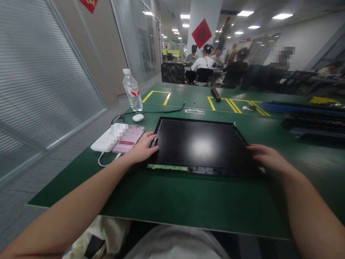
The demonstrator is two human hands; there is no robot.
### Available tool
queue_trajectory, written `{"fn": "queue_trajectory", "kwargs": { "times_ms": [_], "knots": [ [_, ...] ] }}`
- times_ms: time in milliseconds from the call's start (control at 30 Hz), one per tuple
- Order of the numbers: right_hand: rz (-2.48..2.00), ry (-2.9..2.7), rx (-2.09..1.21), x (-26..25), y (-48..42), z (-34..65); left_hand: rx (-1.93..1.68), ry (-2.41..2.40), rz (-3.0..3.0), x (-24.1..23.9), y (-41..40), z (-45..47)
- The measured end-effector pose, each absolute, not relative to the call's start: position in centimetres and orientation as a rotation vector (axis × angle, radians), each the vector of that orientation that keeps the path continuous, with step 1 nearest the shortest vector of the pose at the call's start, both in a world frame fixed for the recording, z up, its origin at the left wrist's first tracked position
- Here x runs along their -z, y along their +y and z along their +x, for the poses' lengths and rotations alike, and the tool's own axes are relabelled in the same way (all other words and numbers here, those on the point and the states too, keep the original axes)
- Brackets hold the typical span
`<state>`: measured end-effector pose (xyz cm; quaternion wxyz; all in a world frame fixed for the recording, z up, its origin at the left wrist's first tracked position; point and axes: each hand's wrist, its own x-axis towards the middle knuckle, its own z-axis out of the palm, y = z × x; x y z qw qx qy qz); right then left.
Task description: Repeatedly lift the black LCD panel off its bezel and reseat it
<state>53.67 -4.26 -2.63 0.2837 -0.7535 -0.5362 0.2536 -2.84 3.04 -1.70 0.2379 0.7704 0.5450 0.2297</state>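
Note:
A black LCD screen panel point(183, 144) is in front of me on the green table, its glossy face up with a lamp's glare on it. Along its near edge runs a narrow green circuit board point(168, 167). My left hand point(144, 148) grips the panel's left edge, thumb on top and fingers beside the frame. On the opposite side, my right hand point(268, 157) holds the right edge, with some of its fingers hidden. Whether the panel is lifted slightly or rests flat I cannot tell.
Left of the panel lie a phone point(130, 138), a white power bank point(104, 140) and a white oval case point(138, 117). A water bottle point(132, 91) stands behind them by a black cable point(161, 111). Dark panels point(318, 124) lie at right. People sit beyond the table.

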Motion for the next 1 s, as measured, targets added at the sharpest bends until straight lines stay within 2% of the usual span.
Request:
{"fn": "queue_trajectory", "kwargs": {
  "times_ms": [500,1000],
  "knots": [
    [-2.053,-1.446,-0.586,2.8,-4.6,52.7,-0.463,1.132,2.312,-1.1,1.4,-4.4],
    [-2.001,-1.385,-0.523,4.7,-4.2,53.1,-0.394,0.908,2.38,-1.1,1.4,-5.0]
  ]
}}
